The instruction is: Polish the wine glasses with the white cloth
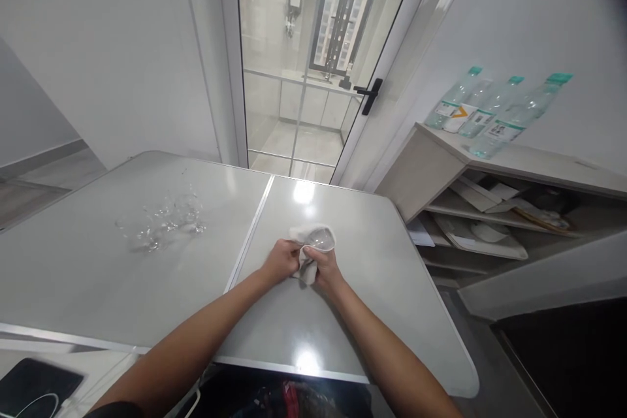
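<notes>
Just right of the table's seam, a white cloth (307, 272) is wrapped around a clear glass (321, 238), whose round rim faces up and away from me. My left hand (283, 259) pinches the cloth on the left side, its fingers closed. On the near right side, my right hand (325, 266) grips the glass through the cloth, thumb close to the rim. The glass's lower part is hidden by cloth and fingers. Several clear glasses (169, 221) form a cluster on the left half of the table, their outlines blurred together.
Both hands are above a glossy grey table (392, 300). To the right, a wooden shelf unit (443, 144) carries several plastic bottles (499, 134) on top and papers inside. Beyond the table stands a glass door (274, 104). A dark device (39, 385) lies at lower left.
</notes>
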### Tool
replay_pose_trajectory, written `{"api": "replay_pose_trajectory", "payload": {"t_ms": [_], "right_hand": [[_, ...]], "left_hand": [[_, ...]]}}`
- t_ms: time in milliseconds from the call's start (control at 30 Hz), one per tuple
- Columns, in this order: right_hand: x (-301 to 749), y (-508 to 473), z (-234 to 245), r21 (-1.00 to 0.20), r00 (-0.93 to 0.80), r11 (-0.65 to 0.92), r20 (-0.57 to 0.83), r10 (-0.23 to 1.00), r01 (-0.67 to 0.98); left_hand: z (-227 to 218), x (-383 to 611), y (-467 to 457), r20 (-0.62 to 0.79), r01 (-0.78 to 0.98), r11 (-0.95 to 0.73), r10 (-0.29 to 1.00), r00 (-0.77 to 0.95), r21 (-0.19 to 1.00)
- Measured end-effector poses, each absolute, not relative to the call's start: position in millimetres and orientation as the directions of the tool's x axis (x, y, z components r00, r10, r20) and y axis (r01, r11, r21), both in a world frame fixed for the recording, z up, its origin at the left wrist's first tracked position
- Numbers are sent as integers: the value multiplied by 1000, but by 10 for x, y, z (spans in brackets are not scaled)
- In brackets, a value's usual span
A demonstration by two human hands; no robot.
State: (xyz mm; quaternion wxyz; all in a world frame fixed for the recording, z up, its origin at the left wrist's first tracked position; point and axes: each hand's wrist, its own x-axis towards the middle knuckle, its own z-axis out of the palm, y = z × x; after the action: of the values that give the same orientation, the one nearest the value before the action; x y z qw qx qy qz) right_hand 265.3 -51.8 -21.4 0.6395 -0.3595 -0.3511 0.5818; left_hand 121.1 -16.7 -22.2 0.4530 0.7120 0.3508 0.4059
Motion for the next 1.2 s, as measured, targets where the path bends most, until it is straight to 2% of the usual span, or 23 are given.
{"api": "replay_pose_trajectory", "payload": {"t_ms": [67,200,333,433,533,633,733,867,967,1100,1200], "right_hand": [[2648,-505,-218,-876,122,109,58,991,-470],[2816,-442,-193,-895,216,184,101,971,-406],[2970,-344,-201,-922,269,165,69,961,-351],[2935,-312,-225,-939,208,107,39,977,-326],[2822,-336,-220,-955,93,52,26,995,-293],[2736,-385,-192,-981,-73,27,42,996,-190],[2716,-420,-159,-993,-187,67,85,979,-100],[2726,-432,-111,-993,-257,101,111,960,-54],[2727,-439,-91,-992,-318,66,96,943,-104],[2776,-464,-124,-971,-423,-98,4,906,-220],[2827,-482,-176,-936,-382,-169,-40,923,-309]], "left_hand": [[-244,1253,-187,342,174,-454,829,443,874],[-174,1232,-171,384,126,-498,785,487,858],[-89,1125,-88,425,219,-469,878,218,856],[-95,1106,-54,383,130,-409,905,187,903],[-124,1156,-73,301,-70,-293,914,273,954],[-132,1197,-94,274,-219,-203,885,375,954],[-117,1179,-87,284,-258,-181,847,449,949],[-82,1128,-81,308,-234,-217,814,492,948],[-67,1128,-99,254,-229,-160,838,483,960],[-83,1146,-111,158,-317,-2,870,467,948],[-110,1137,-96,153,-423,75,865,479,903]]}}
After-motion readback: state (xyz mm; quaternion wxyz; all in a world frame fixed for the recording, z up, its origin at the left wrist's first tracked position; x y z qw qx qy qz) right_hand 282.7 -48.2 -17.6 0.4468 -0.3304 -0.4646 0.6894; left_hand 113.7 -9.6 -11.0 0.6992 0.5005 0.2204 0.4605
